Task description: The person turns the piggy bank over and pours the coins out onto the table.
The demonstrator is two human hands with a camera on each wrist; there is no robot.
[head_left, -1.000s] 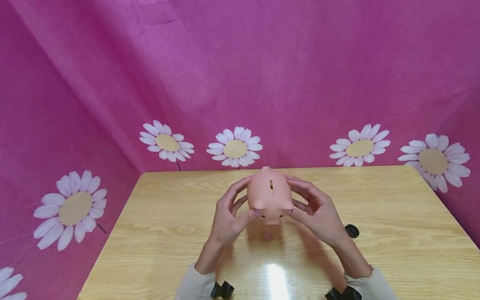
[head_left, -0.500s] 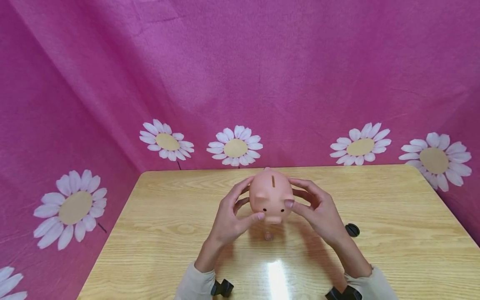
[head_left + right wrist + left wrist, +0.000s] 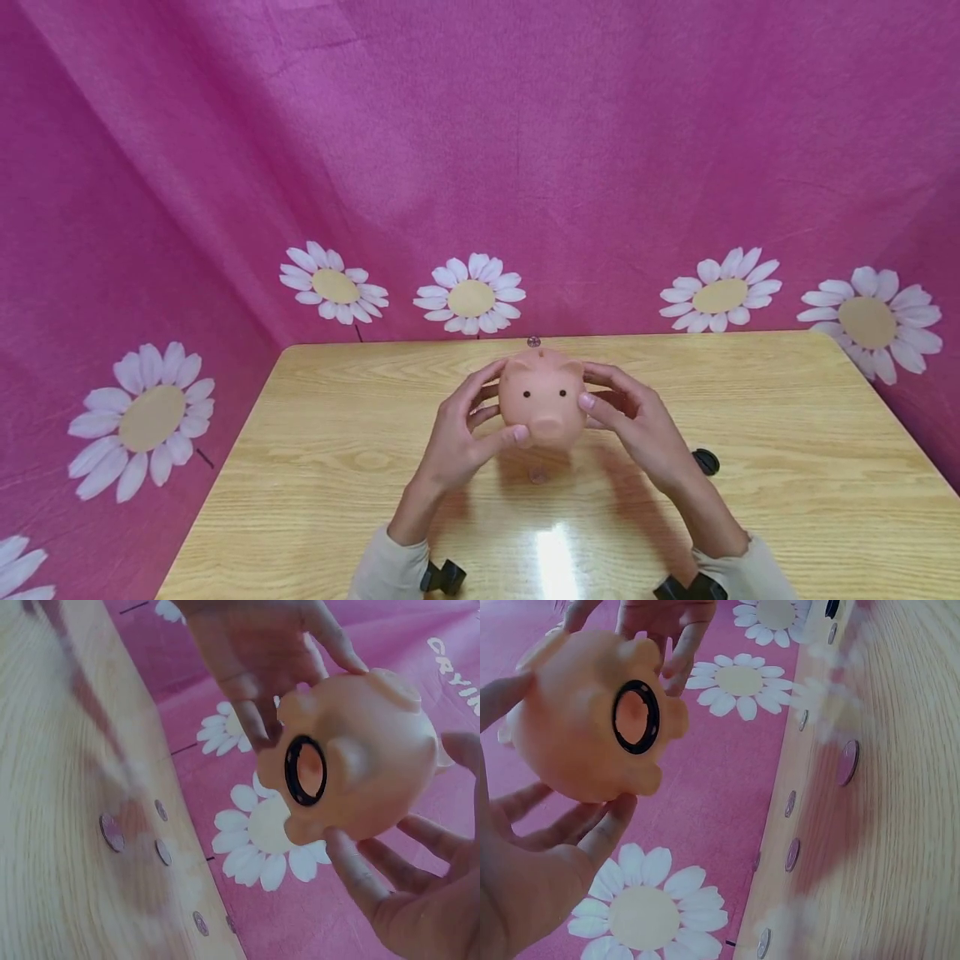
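Both hands hold a pink piggy bank [image 3: 542, 408] in the air over the table, its snout facing me. My left hand [image 3: 459, 437] grips one side, thumb beside the snout. On the opposite side my right hand [image 3: 647, 429] grips it, thumb near the eye. The wrist views show the bank's underside, where a black ring [image 3: 655, 720] rims an open round hole between the feet. Coins lie on the table below, among them a copper-coloured coin [image 3: 848, 763] and a silver coin [image 3: 163, 852]. The coin slot shows only as a sliver at the top.
A black round plug [image 3: 706, 461] lies on the wooden table [image 3: 337, 467] by the right wrist. One coin [image 3: 533, 342] sits at the table's far edge. Behind hangs a pink cloth [image 3: 585, 167] with printed daisies.
The hands have tipped the piggy bank back, so its face has turned up toward me and the slot has rolled away. A coin at the far table edge has come into view.
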